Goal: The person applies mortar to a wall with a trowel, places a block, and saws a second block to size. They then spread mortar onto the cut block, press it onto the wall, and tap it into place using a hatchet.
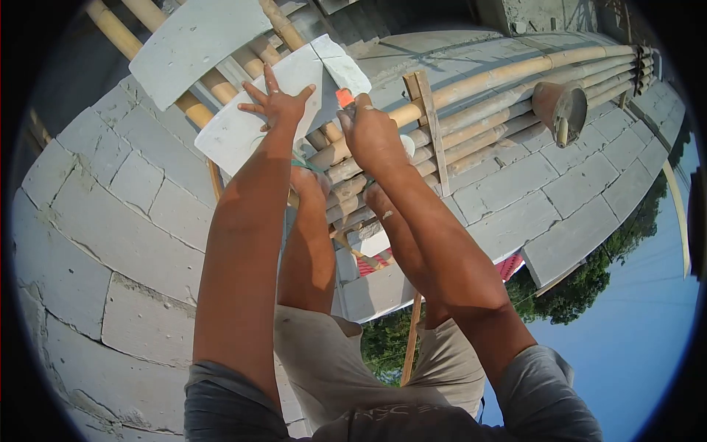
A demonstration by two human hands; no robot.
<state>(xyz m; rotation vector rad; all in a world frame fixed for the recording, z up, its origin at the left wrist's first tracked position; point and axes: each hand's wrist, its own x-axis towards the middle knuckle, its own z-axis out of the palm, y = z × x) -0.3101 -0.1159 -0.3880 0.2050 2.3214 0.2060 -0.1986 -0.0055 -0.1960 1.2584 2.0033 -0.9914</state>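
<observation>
My left hand lies with fingers spread on a white lightweight block that rests across bamboo poles. At the block's right end, a line separates off a smaller white piece. My right hand is closed around a tool with an orange end, close beside the block's right edge. The rest of the tool is mostly hidden, so I cannot tell its kind. Another pale block lies on the poles beyond my left hand.
Bamboo poles run to the right, with a wooden crosspiece over them. A bucket stands on the poles with a handle sticking out. Block walls rise at left and right. My bare feet are on the poles.
</observation>
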